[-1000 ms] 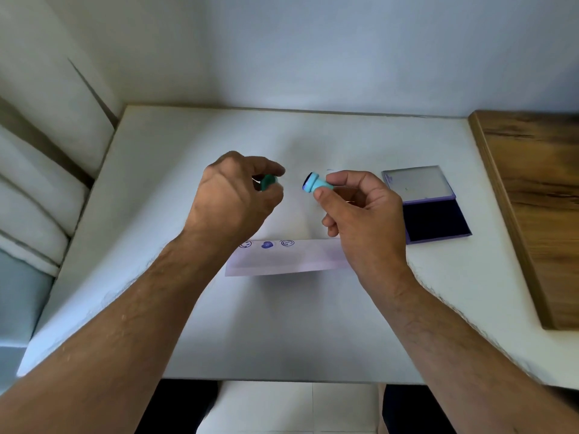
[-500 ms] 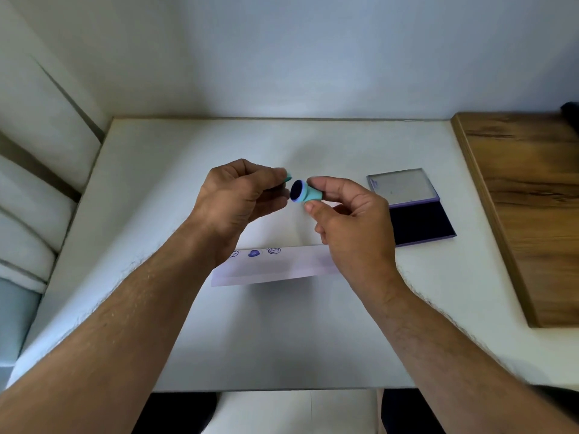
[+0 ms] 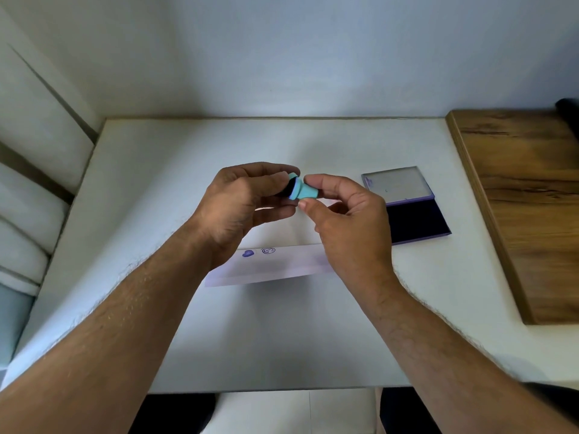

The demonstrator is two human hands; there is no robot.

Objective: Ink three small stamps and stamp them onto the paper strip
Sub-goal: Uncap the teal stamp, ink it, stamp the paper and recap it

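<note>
Both the left hand (image 3: 238, 202) and right hand (image 3: 347, 220) pinch a teal stamp (image 3: 302, 191) above the white table (image 3: 282, 333).

Count, taken relative to the ink pad (image 3: 407, 208):
- Ink pad: 1, lid open.
- Stamp (image 3: 303, 191): 1 teal, left of the pad, between two hands: left hand (image 3: 241, 208), right hand (image 3: 347, 227).
- Paper strip (image 3: 275, 267): 1, left of and nearer than the pad.
- Prints (image 3: 248, 253) on strip: 2 visible; possibly more hidden under the left wrist.
- Wooden board (image 3: 526, 208): 1, right of the pad.
</note>
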